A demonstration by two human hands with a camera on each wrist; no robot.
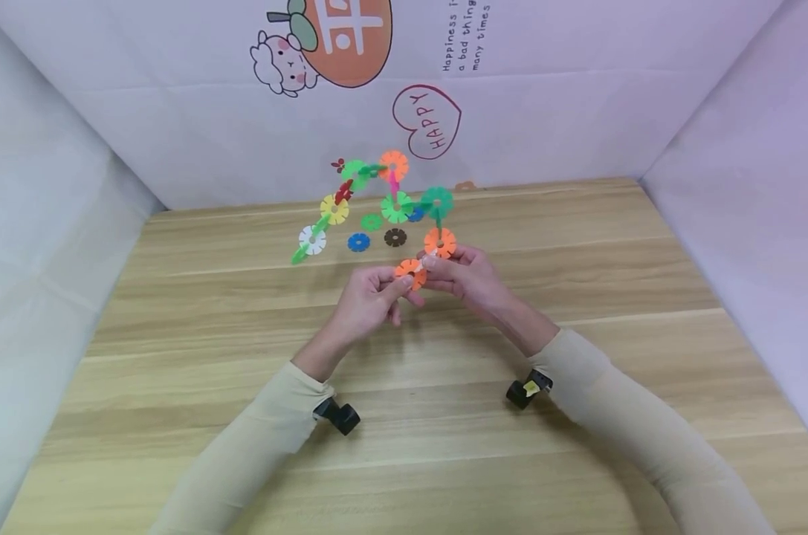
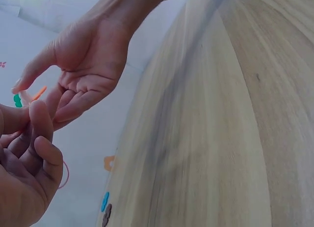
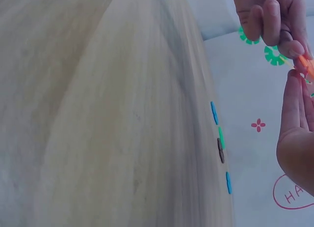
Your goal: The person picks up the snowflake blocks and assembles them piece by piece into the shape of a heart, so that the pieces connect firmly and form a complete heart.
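Note:
In the head view my left hand (image 1: 366, 301) pinches an orange snowflake disc (image 1: 409, 267) between thumb and fingers. Beside it, my right hand (image 1: 476, 281) pinches a whitish disc, mostly hidden by the fingers, at the near end of a chain of slotted discs. Another orange disc (image 1: 440, 243) sits just above the right fingertips. From there the chain curves up and left through a teal disc (image 1: 437, 202), a light green disc (image 1: 397, 207), a further orange disc (image 1: 393, 165) and a yellow disc (image 1: 334, 209). A white disc (image 1: 313, 240) hangs near its far end.
Loose discs lie on the wooden table (image 1: 243, 386) beyond the hands: a blue disc (image 1: 359, 242), a brown disc (image 1: 395, 238), a green disc (image 1: 371, 222) and another blue disc (image 1: 415, 215). A white printed sheet (image 1: 544, 111) rises behind the table.

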